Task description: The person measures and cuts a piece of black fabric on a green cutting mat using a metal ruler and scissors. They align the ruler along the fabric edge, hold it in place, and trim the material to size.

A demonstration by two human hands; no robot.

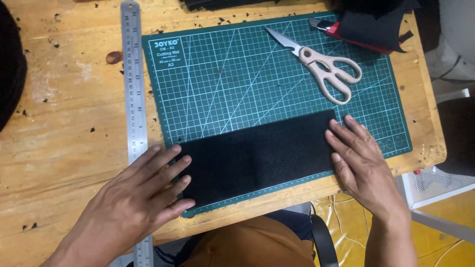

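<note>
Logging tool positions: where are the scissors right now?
In the head view, the scissors lie on the green cutting mat's upper right, beyond the black fabric, untouched by either hand.

The steel ruler (136,123) runs off the bottom edge, partly under the left hand (141,198).

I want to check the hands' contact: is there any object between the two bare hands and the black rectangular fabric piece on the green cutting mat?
Nothing visible. The left hand and right hand lie flat on opposite ends of the black rectangular fabric piece. The beige-handled scissors lie apart, farther up the green cutting mat.
</note>
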